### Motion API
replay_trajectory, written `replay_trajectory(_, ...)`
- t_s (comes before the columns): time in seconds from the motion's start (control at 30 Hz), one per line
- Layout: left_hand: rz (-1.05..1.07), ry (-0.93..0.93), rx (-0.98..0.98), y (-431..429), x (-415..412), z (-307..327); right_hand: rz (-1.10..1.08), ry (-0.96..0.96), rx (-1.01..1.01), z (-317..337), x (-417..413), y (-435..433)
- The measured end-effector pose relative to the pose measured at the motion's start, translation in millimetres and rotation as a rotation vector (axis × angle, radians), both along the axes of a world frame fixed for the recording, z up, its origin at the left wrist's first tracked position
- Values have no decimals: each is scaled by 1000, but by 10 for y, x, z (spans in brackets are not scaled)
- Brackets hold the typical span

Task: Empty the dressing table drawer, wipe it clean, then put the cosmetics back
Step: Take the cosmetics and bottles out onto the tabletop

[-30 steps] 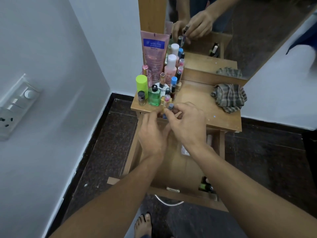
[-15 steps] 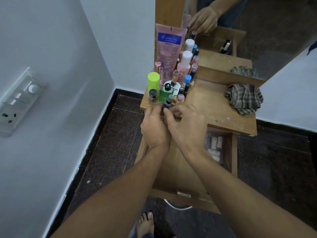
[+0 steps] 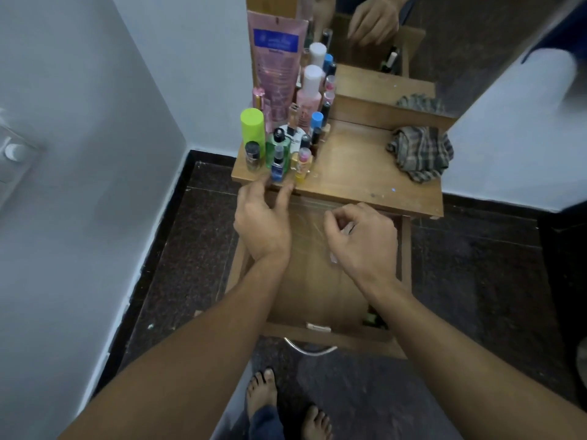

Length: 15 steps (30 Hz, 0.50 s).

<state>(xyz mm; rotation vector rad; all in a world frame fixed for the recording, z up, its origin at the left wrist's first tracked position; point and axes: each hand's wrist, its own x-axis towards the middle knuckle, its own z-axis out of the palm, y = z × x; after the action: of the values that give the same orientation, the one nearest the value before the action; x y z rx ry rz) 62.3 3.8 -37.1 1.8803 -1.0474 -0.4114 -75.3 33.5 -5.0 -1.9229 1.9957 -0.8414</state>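
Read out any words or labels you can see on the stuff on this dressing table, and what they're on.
No text reads clearly.
Pink tube: blue label with pale print, too blurred.
White round container: dark lettering, mostly hidden, unreadable.
Small blue bottle: label too small.

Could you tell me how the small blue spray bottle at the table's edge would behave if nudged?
Tall and narrow, the blue spray bottle probably tips easily. Standing at the edge of the table, it might drop into the drawer.
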Motion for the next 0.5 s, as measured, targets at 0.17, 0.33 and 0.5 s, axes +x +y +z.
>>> replay_trajectory(0.17, -109, -72, 81, 450, -311, -136, -152, 180, 492, 61, -656, -31)
replay_trajectory(0.33, -440, -135, 355, 745, -710, -209, 217, 653, 735, 49, -862, 114)
replay_trajectory(0.5, -637, -101, 540, 829, -905, -236, 469, 853, 681, -20, -903, 211)
